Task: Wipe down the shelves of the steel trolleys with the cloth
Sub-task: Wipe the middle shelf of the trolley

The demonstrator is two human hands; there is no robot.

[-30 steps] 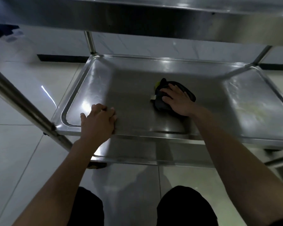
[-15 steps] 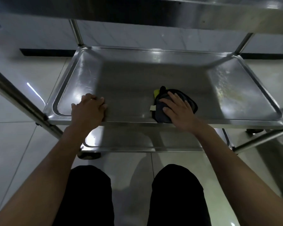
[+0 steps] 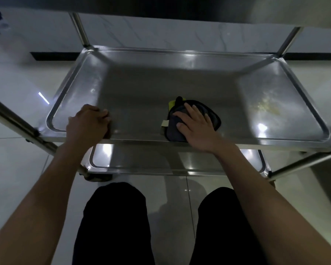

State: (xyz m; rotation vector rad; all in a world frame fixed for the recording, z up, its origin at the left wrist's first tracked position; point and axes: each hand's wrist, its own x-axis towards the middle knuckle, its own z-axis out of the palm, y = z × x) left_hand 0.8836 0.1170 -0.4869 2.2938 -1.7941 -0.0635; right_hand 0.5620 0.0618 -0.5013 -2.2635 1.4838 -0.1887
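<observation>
A steel trolley's middle shelf (image 3: 180,81) fills the view. A dark cloth (image 3: 214,121) with a yellow corner lies bunched near the shelf's front edge, right of centre. My right hand (image 3: 195,125) presses flat on the cloth with fingers spread and fairly straight. At the left, my left hand (image 3: 88,123) grips the shelf's front rim, fingers curled over the edge. A yellowish smear (image 3: 268,108) marks the shelf's right part.
A lower shelf (image 3: 189,161) shows beneath the front edge. The upper shelf's underside (image 3: 161,6) hangs overhead. Steel tubes run at the left (image 3: 17,125) and right (image 3: 304,161). My knees in black trousers (image 3: 115,217) are below, on a pale tiled floor.
My right hand has drawn the cloth from mid-shelf toward the front edge. The view has tilted down, showing more of my legs. My left hand stays on the rim.
</observation>
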